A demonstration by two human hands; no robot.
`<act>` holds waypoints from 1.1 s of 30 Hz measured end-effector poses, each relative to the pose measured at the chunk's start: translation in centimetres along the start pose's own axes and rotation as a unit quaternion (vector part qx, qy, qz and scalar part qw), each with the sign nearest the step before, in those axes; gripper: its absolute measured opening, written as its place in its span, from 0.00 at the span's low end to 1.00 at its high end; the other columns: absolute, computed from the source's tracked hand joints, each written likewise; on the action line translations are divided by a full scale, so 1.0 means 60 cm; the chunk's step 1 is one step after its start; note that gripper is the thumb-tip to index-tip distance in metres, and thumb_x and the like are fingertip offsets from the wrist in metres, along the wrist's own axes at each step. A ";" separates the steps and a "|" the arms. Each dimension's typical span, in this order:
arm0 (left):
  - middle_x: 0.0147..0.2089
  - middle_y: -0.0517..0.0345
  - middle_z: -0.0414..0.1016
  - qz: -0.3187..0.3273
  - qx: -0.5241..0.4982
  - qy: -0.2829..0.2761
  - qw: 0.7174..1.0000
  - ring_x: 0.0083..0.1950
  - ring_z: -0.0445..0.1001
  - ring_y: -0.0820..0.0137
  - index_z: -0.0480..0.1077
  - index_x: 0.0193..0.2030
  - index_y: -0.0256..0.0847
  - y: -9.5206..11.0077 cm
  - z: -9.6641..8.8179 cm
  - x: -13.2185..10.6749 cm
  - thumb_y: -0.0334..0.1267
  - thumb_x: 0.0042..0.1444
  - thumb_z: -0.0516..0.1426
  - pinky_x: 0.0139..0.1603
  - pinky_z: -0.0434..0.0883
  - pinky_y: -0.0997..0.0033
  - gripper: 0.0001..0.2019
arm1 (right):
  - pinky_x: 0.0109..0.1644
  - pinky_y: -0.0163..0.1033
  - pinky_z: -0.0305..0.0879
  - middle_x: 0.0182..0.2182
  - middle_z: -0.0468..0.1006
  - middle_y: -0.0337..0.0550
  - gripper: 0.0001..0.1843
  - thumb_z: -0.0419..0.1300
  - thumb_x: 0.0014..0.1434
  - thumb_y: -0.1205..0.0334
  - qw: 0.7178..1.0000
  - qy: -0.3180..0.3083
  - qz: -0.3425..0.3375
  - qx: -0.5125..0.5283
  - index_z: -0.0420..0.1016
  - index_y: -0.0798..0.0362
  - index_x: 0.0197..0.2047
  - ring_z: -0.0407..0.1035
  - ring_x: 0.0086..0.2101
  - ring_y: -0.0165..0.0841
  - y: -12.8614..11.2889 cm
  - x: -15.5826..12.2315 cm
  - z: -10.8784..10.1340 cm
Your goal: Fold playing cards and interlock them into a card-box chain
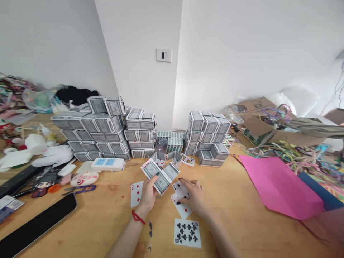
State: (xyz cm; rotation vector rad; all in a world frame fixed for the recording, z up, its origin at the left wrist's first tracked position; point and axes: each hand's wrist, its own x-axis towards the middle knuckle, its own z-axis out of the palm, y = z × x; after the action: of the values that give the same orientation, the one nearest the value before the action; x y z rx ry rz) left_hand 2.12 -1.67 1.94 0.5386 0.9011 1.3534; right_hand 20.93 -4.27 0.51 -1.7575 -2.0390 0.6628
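Note:
My left hand [148, 192] is closed on patterned playing cards [158, 176], their grey-green backs facing up and set at an angle to each other. On the table to the right, my right hand [192, 195] touches two overlapping face-up cards, a two of clubs [177, 187] and a two of diamonds [183, 210]; its fingers are spread. Nearer to me lies a ten of clubs [187, 233]. A three of diamonds [136, 194] lies left of my left hand. Folded cards [176, 158] stand just beyond the held ones, partly hidden.
Stacked blocks of folded cards stand at back left [107, 125] and back right [208, 129], with green card boxes [175, 144] between. Left are a black phone [40, 225], small scissors [83, 189] and a white power strip [109, 163]. Pink paper [279, 184] and tangled yarn [303, 163] lie right.

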 end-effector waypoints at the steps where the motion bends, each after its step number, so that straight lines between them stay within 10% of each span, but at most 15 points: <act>1: 0.33 0.53 0.78 -0.005 -0.003 -0.003 1.000 0.38 0.75 0.64 0.72 0.39 0.35 0.000 0.000 0.001 0.39 0.43 0.58 0.37 0.70 0.69 0.15 | 0.49 0.44 0.49 0.54 0.64 0.38 0.37 0.65 0.41 0.54 1.000 -0.009 -0.001 -0.009 0.59 0.38 0.56 0.55 0.49 0.43 -0.002 0.000 -0.001; 16: 0.29 0.55 0.77 -0.047 -0.014 0.007 0.999 0.36 0.75 0.65 0.72 0.32 0.35 -0.013 -0.013 0.012 0.41 0.43 0.58 0.36 0.69 0.70 0.11 | 0.52 0.42 0.48 0.57 0.58 0.38 0.46 0.65 0.35 0.65 0.987 -0.142 -0.053 0.056 0.55 0.41 0.58 0.51 0.50 0.42 0.007 -0.012 -0.045; 24: 0.26 0.57 0.76 -0.054 -0.007 0.029 0.998 0.33 0.75 0.67 0.72 0.30 0.35 -0.012 -0.007 0.009 0.39 0.41 0.59 0.34 0.69 0.72 0.10 | 0.47 0.43 0.49 0.46 0.65 0.41 0.38 0.67 0.35 0.58 0.991 -0.128 -0.019 -0.030 0.62 0.41 0.52 0.56 0.46 0.42 -0.004 -0.005 -0.031; 33: 0.26 0.57 0.76 -0.040 -0.002 0.042 0.998 0.32 0.75 0.67 0.71 0.31 0.34 -0.010 -0.012 0.016 0.40 0.41 0.59 0.33 0.69 0.72 0.12 | 0.47 0.51 0.49 0.47 0.62 0.48 0.51 0.69 0.26 0.57 0.978 -0.174 0.026 -0.110 0.55 0.47 0.55 0.55 0.48 0.48 -0.013 0.031 -0.012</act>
State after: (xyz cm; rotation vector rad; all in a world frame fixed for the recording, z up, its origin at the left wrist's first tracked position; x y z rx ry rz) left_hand 1.85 -0.95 0.84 0.4407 0.9780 1.3127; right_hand 20.41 -2.44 1.52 -1.9356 -2.3838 0.8401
